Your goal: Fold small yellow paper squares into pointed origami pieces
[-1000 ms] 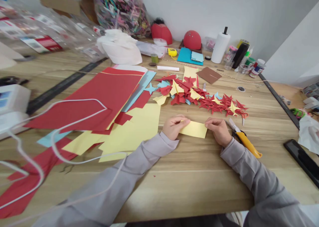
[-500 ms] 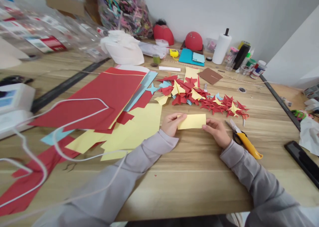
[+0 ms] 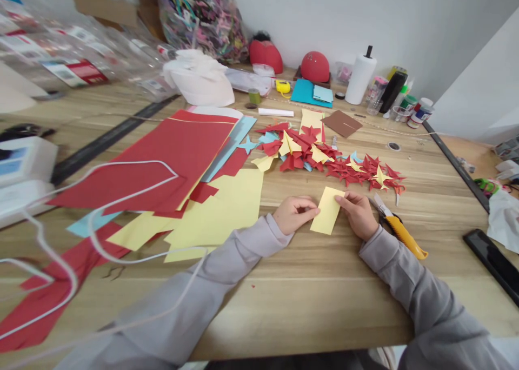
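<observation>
Turned since the earlier frame, the yellow slip [image 3: 326, 213] now stands nearly lengthwise instead of crosswise, over the table [image 3: 308, 289] on the near side of the paper stars [image 3: 302, 145]. Its upper right edge is pinched between thumb and fingers of the right hand [image 3: 360, 216], which seems to carry it. The left hand [image 3: 292, 214] has thumb and fingertips close together at the left edge; whether they grip is unclear. Outward lie yellow sheets [image 3: 233, 202] and the cutter [image 3: 405, 237].
</observation>
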Demonstrator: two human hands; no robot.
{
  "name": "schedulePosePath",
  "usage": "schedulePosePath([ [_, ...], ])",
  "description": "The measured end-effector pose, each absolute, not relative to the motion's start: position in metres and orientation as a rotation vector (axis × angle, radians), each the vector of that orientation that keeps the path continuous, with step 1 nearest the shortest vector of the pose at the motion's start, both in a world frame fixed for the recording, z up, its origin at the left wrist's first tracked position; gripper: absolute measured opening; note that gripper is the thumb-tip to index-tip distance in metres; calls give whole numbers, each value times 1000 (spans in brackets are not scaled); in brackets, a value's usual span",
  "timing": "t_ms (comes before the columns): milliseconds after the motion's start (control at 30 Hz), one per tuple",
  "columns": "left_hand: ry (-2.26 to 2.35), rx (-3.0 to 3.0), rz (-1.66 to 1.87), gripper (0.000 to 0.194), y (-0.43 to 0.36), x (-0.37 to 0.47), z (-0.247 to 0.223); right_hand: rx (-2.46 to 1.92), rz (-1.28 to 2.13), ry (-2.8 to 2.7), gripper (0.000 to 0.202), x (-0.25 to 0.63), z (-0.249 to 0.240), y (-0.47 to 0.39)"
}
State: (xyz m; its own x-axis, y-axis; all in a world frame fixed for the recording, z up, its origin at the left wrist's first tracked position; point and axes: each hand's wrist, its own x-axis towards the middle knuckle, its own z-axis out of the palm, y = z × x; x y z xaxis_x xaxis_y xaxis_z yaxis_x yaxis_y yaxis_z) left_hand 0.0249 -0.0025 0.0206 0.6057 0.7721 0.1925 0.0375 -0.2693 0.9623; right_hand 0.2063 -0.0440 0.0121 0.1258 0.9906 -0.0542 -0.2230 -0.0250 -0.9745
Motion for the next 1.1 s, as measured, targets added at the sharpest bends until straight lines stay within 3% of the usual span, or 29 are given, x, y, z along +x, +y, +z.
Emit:
schedulePosePath([
  [433,681,1559,978,35,-4,25,16,-1142,1243,-1047,22,202,21,-46],
  [600,586,1768,1030,17,-5,25,14,-1172,1281,-1079,26,201,21,-46],
  [800,652,1512,988,23,-6,29,15,-1131,1218,-1195,25,199,22,-45],
  [1100,610,1724,999,22,-6,27,20,-1130,1247,-1264,25,199,24,-49],
])
